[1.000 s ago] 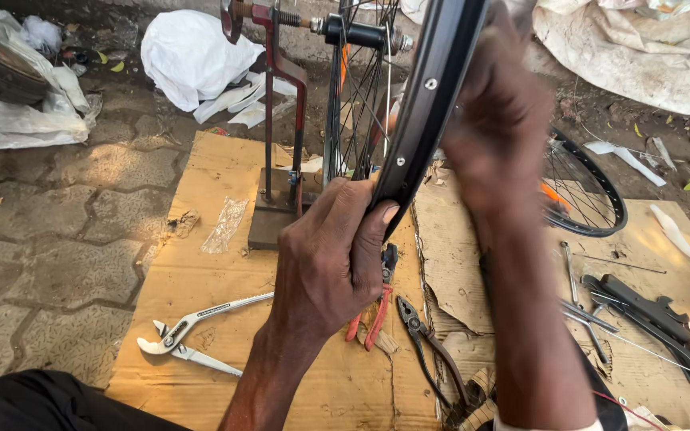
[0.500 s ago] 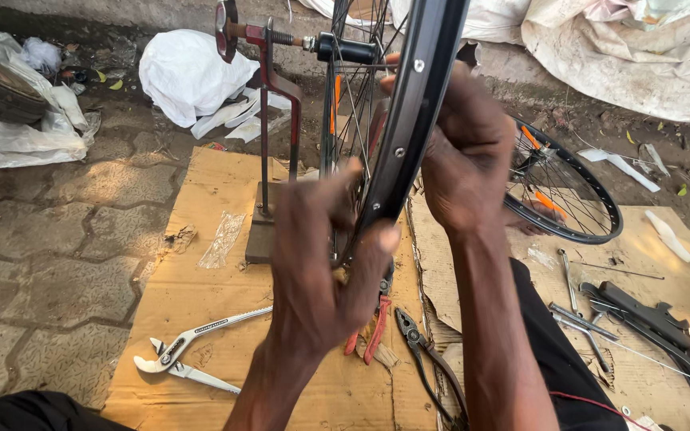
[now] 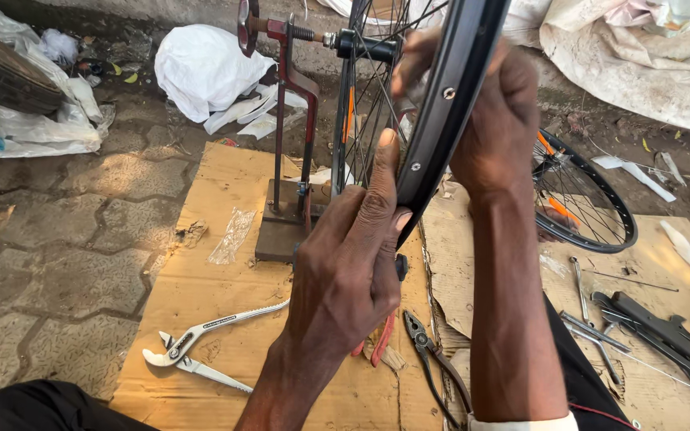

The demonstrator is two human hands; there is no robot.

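hands meet on a black bicycle wheel rim (image 3: 441, 120) that stands upright in a red truing stand (image 3: 285, 160). seen nearly edge-on, the rim runs as a long dark band from the upper right of the view down toward the lower middle, its plane vertical and its axle lying across, from the stand's post to the black hub (image 3: 365, 45). the left hand (image 3: 349, 263) is closed around the lower part of the rim, thumb stretched up along its near face and fingers curled behind among the spokes. the right hand (image 3: 493, 120) is closed on the rim higher up, fingers wrapped over its outer edge, forearm rising from the bottom of the view.

the stand's rusty base rests on a sheet of brown cardboard (image 3: 201, 303) laid over paving stones. on the cardboard, left of the left wrist, silver slip-joint pliers (image 3: 201, 347) lie with jaws parted, handles pointing toward the stand. red-handled pliers (image 3: 377, 347) show partly under the left hand, and dark long-nose pliers (image 3: 433, 359) lie just beside them, tip pointing away from the person. a second wheel (image 3: 588, 199) lies flat on the ground to the right, behind the right forearm. farther right, spanners and black parts (image 3: 648, 327) lie scattered. a white bag (image 3: 201, 68) sits beyond the stand.
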